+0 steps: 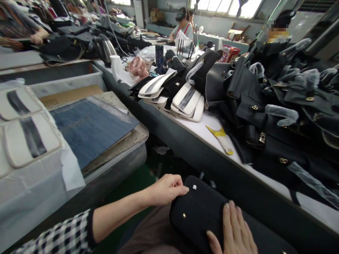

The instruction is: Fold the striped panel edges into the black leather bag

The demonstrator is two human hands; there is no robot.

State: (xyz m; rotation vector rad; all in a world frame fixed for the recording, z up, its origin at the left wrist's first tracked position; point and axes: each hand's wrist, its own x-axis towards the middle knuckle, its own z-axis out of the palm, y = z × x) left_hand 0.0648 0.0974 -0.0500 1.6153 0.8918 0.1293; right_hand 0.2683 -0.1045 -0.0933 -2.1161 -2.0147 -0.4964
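A black bag (pixel 202 201) lies across my lap with its flat, rounded-corner base facing up. A seam line and a gold-coloured stud (pixel 184 215) show on that base, and a small white bit (pixel 194 187) sits near its far corner. My left hand (pixel 168 189) is closed at the bag's far left edge, thumb and forefinger pressed together; whatever they pinch, if anything, is hidden. Flat on the base rests my right hand (pixel 234 229), fingers stretched out and thumb apart, touching the bag without gripping it.
Black bags with wrapped handles (pixel 278 114) crowd the right-hand table. White flaps with dark stripes (pixel 186 100), a yellow-marked piece (pixel 221 138), a pink fan (pixel 137 67) and a kettle (pixel 106 49) lie farther along. A grey bin (pixel 124 158) holds a blue board (pixel 92 123). Other people sit beyond.
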